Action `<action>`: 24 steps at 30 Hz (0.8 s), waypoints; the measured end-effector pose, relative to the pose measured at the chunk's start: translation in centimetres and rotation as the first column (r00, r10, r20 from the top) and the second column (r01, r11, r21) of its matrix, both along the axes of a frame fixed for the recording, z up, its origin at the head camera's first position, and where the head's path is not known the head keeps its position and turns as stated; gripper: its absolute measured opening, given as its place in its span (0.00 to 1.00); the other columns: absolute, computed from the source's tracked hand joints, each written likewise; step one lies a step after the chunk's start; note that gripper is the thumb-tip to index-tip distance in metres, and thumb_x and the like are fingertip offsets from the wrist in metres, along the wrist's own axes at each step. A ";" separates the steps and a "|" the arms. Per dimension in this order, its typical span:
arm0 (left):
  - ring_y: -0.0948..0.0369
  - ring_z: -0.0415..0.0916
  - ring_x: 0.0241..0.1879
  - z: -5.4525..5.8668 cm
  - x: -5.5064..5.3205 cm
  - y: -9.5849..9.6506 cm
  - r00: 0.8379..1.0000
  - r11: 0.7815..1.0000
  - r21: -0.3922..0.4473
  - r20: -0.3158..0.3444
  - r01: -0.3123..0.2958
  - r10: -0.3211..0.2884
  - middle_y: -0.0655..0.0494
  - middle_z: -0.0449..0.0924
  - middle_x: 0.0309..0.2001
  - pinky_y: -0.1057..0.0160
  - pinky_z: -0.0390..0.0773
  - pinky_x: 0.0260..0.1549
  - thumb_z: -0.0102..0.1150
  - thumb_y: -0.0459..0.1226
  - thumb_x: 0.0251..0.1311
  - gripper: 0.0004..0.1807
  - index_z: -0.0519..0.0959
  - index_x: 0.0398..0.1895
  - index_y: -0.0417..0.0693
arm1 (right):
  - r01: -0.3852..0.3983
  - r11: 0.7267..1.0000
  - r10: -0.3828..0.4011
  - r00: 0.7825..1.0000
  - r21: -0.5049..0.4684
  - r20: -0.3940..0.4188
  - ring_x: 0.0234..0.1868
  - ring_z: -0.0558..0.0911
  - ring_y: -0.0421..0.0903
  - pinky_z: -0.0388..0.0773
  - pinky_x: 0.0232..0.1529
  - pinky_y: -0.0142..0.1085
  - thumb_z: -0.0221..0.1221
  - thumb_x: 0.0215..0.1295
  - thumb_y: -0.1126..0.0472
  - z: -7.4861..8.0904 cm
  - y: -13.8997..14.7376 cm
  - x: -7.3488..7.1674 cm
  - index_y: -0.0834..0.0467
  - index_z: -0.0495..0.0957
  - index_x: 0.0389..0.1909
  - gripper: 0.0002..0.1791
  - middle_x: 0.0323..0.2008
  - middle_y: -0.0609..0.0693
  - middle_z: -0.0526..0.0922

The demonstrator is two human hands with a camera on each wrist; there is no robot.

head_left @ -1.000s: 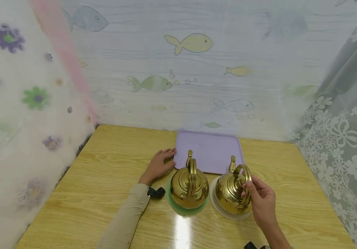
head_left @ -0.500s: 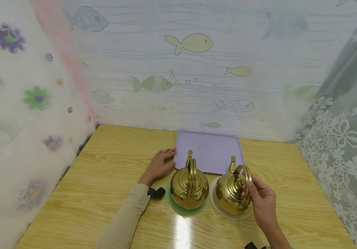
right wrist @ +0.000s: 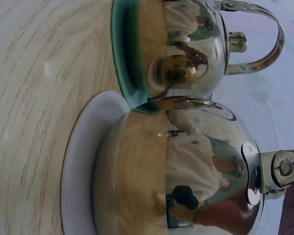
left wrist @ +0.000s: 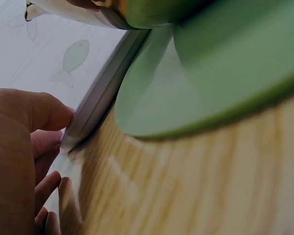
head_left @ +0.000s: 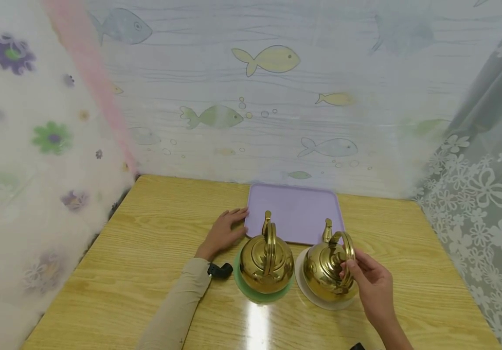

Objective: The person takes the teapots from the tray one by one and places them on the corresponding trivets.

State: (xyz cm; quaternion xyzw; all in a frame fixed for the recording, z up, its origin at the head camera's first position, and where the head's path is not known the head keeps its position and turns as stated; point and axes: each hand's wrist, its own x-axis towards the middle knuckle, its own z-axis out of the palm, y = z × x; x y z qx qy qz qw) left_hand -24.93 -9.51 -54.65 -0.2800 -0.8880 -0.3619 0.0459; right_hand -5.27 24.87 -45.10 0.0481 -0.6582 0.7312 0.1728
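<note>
Two shiny gold kettles stand side by side in the head view, spouts pointing away. The left kettle (head_left: 255, 267) sits on a round green plate (left wrist: 152, 107). On a round white plate (right wrist: 76, 181) rests the right kettle (head_left: 321, 277), its arched handle leaning to the right. My right hand (head_left: 375, 289) grips that handle between thumb and fingers; the right wrist view shows mostly the kettle's side and handle hinge. My left hand (head_left: 224, 233) touches the left edge of a lilac tray (head_left: 296, 209), thumb and fingertips along its rim (left wrist: 88, 107).
The wooden table (head_left: 159, 223) meets a curtain with printed fish (head_left: 273, 61) at the back. A flowered curtain (head_left: 54, 138) hangs on the left, and a sheer one with white flowers (head_left: 487, 187) on the right. The tray lies directly behind both kettles.
My right hand has shifted slightly to the right on the handle. The left hand, the kettles and the tray look unchanged.
</note>
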 end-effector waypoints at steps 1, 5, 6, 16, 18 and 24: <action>0.47 0.64 0.74 0.0 0.0 0.0 1.000 1.000 0.002 -0.004 0.001 -0.001 0.51 0.70 0.72 0.45 0.52 0.78 0.59 0.43 0.66 0.30 0.74 0.70 0.41 | 0.001 1.000 -0.001 1.000 0.015 -0.004 0.31 0.85 0.39 0.86 0.35 0.28 0.52 0.71 0.78 0.0 0.1 0.1 0.64 0.82 0.55 0.18 0.33 0.48 0.87; 0.47 0.65 0.73 -0.2 0.0 0.0 1.000 1.000 0.007 -0.018 -0.003 0.003 0.51 0.71 0.72 0.44 0.52 0.78 0.60 0.42 0.65 0.30 0.74 0.69 0.41 | 0.004 0.997 -0.001 0.999 0.081 -0.032 0.32 0.86 0.38 0.85 0.36 0.27 0.53 0.69 0.81 0.0 0.4 0.3 0.72 0.79 0.56 0.17 0.34 0.47 0.88; 0.47 0.65 0.73 -0.3 0.0 0.0 1.000 1.000 0.009 -0.018 -0.005 0.005 0.52 0.71 0.72 0.44 0.53 0.78 0.61 0.42 0.65 0.30 0.74 0.69 0.42 | -0.001 0.996 0.006 0.999 0.087 -0.050 0.33 0.86 0.38 0.85 0.36 0.27 0.53 0.67 0.82 0.0 0.5 0.3 0.75 0.78 0.56 0.17 0.34 0.48 0.88; 0.48 0.65 0.73 -0.2 0.1 0.0 1.000 1.000 0.023 -0.019 -0.011 0.012 0.53 0.71 0.72 0.44 0.53 0.78 0.60 0.43 0.65 0.30 0.75 0.69 0.42 | 0.042 0.964 -0.009 0.992 0.262 -0.128 0.40 0.86 0.35 0.84 0.40 0.23 0.56 0.62 0.85 0.1 1.5 0.8 0.77 0.78 0.54 0.18 0.38 0.45 0.88; 0.48 0.65 0.73 -0.2 0.1 0.1 1.000 1.000 0.020 -0.019 -0.010 0.011 0.53 0.71 0.72 0.44 0.53 0.78 0.60 0.43 0.65 0.30 0.75 0.69 0.42 | 0.069 0.942 -0.025 0.990 0.328 -0.138 0.40 0.85 0.34 0.84 0.39 0.23 0.56 0.61 0.85 0.2 1.7 1.0 0.77 0.79 0.53 0.19 0.39 0.42 0.88; 0.48 0.65 0.73 -0.2 0.1 0.1 1.000 1.000 0.007 -0.023 -0.008 0.008 0.52 0.71 0.72 0.43 0.53 0.78 0.60 0.42 0.65 0.30 0.75 0.69 0.42 | 0.136 0.878 -0.064 0.983 0.459 -0.170 0.38 0.84 0.32 0.84 0.37 0.22 0.59 0.59 0.85 0.4 2.1 1.5 0.75 0.81 0.51 0.19 0.36 0.38 0.86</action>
